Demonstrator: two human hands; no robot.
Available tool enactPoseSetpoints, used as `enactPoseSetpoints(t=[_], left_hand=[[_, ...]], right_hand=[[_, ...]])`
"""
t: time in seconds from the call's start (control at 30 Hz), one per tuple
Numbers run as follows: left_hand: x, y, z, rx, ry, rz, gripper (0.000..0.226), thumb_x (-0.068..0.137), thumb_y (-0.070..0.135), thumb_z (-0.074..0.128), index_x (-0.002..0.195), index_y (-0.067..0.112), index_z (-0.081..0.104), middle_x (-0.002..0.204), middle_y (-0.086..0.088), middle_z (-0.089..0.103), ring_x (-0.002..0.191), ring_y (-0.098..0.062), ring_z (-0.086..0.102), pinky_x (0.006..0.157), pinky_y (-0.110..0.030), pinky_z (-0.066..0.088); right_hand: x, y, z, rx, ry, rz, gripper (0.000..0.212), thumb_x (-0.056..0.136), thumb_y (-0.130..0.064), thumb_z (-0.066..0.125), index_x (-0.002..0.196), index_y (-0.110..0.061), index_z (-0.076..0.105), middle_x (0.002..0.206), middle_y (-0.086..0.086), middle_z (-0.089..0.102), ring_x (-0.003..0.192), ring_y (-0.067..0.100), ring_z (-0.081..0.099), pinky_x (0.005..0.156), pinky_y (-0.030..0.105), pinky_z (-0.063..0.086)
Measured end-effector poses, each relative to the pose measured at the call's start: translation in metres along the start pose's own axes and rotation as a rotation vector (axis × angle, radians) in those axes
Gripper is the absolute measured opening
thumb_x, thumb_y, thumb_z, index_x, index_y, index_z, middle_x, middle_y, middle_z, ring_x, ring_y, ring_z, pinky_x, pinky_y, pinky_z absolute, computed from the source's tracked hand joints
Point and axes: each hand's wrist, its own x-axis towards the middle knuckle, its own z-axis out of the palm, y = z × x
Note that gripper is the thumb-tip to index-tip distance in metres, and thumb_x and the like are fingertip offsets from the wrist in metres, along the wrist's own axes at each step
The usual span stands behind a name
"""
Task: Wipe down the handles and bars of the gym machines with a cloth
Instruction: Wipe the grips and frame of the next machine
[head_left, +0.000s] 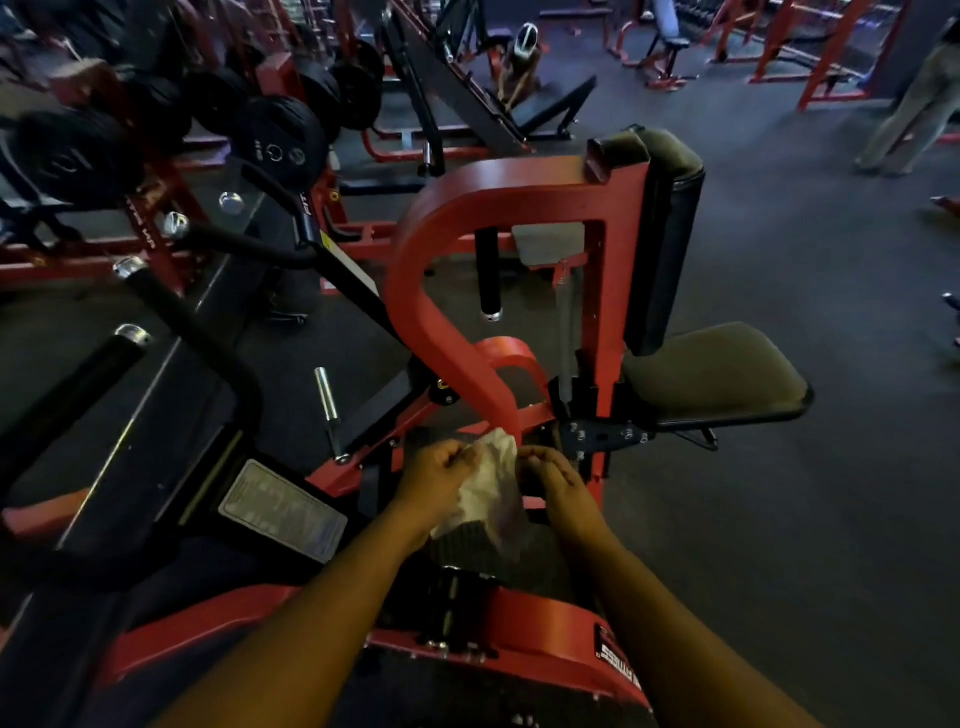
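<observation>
Cloth (488, 483) bunched low centre, left hand (441, 475) clamped on it, right hand (553, 480) pinching its 3 o'clock edge — refolding, not wiping, I judge — next: black handle (488, 273) at 12 o'clock.

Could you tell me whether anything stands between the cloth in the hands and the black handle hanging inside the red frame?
Yes. The curved red frame bar crosses between the cloth, gripped by both the left hand and the right hand, and the black handle above it. Reaching round the bar looks possible.
</observation>
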Motion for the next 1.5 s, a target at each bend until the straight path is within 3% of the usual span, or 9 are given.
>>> enactPoseSetpoints(t=[0.17, 0.4, 0.5, 0.6, 0.7, 0.87, 1.0, 1.2, 1.5], left_hand=[[-0.004, 0.019, -0.011, 0.041, -0.141, 0.089, 0.037, 0.097, 0.045, 0.066, 0.075, 0.015, 0.066, 0.063, 0.002, 0.058, 0.055, -0.005, 0.05, 0.049, -0.02, 0.042], [0.001, 0.032, -0.071, -0.023, -0.264, 0.085, 0.027, 0.094, 0.03, 0.074, 0.09, 0.003, 0.071, 0.074, -0.002, 0.065, 0.067, -0.014, 0.058, 0.061, -0.027, 0.048], [0.007, 0.041, -0.085, 0.088, -0.403, 0.048, 0.045, 0.083, 0.047, 0.081, 0.098, 0.005, 0.074, 0.082, -0.005, 0.071, 0.073, -0.017, 0.063, 0.068, -0.033, 0.052], [0.008, 0.053, -0.085, 0.248, -0.518, 0.059, 0.073, 0.066, 0.069, 0.085, 0.096, 0.004, 0.074, 0.08, -0.007, 0.064, 0.074, -0.022, 0.057, 0.07, -0.04, 0.046], [0.006, 0.072, -0.087, 0.358, -0.569, 0.058, 0.06, 0.073, 0.063, 0.08, 0.091, 0.006, 0.075, 0.075, -0.002, 0.065, 0.069, -0.013, 0.058, 0.063, -0.027, 0.048], [-0.006, 0.065, -0.089, -0.171, -0.313, 0.005, 0.063, 0.073, 0.077, 0.067, 0.096, 0.018, 0.071, 0.084, -0.001, 0.074, 0.08, -0.019, 0.068, 0.067, -0.031, 0.054], [-0.024, 0.006, -0.074, -0.434, -0.5, -0.166, 0.079, 0.091, 0.079, 0.031, 0.135, 0.021, 0.062, 0.124, -0.008, 0.073, 0.113, -0.026, 0.071, 0.093, -0.046, 0.057], [-0.02, 0.001, -0.054, -0.224, -0.216, 0.087, 0.018, 0.098, 0.02, 0.069, 0.114, 0.025, 0.075, 0.116, -0.006, 0.076, 0.106, -0.024, 0.073, 0.099, -0.049, 0.057], [-0.014, 0.023, -0.072, -0.183, -0.066, 0.198, 0.027, 0.102, 0.006, 0.057, 0.097, 0.027, 0.074, 0.093, 0.014, 0.078, 0.092, -0.005, 0.071, 0.078, -0.019, 0.055]], right_hand=[[0.005, -0.01, 0.019, -0.403, -0.083, -0.149, 0.063, 0.075, -0.062, 0.082, 0.121, -0.025, 0.061, 0.112, 0.0, 0.072, 0.103, 0.019, 0.07, 0.084, 0.038, 0.059], [0.006, 0.0, -0.003, -0.198, 0.0, -0.032, 0.021, 0.094, -0.004, 0.072, 0.112, -0.007, 0.064, 0.106, 0.022, 0.072, 0.078, 0.024, 0.071, 0.072, 0.036, 0.06], [0.002, -0.006, 0.007, -0.491, 0.073, -0.148, 0.038, 0.09, -0.013, 0.072, 0.121, -0.032, 0.06, 0.123, 0.003, 0.067, 0.105, 0.019, 0.068, 0.092, 0.038, 0.058], [-0.011, -0.025, 0.029, -0.466, -0.146, -0.331, 0.069, 0.09, -0.023, 0.08, 0.15, -0.023, 0.046, 0.137, -0.018, 0.051, 0.127, -0.007, 0.051, 0.105, 0.018, 0.045], [-0.015, -0.04, 0.045, -0.407, -0.312, -0.28, 0.047, 0.093, -0.021, 0.077, 0.136, -0.011, 0.061, 0.127, -0.005, 0.068, 0.121, 0.003, 0.063, 0.103, 0.03, 0.053], [-0.02, -0.043, 0.052, 0.004, -0.069, -0.139, 0.017, 0.097, -0.015, 0.07, 0.11, -0.004, 0.072, 0.101, 0.006, 0.078, 0.095, 0.025, 0.071, 0.089, 0.048, 0.058], [-0.02, -0.043, 0.058, 0.185, 0.057, -0.045, 0.008, 0.097, -0.014, 0.07, 0.104, -0.016, 0.074, 0.104, 0.011, 0.078, 0.101, 0.036, 0.073, 0.092, 0.058, 0.058], [-0.017, -0.035, 0.056, 0.131, 0.081, -0.005, 0.018, 0.095, -0.014, 0.073, 0.112, -0.014, 0.07, 0.109, 0.014, 0.077, 0.103, 0.037, 0.073, 0.089, 0.053, 0.061], [-0.02, -0.044, 0.037, 0.208, 0.064, -0.076, 0.02, 0.1, -0.025, 0.062, 0.108, -0.009, 0.072, 0.104, 0.014, 0.073, 0.094, 0.031, 0.072, 0.08, 0.051, 0.062]])
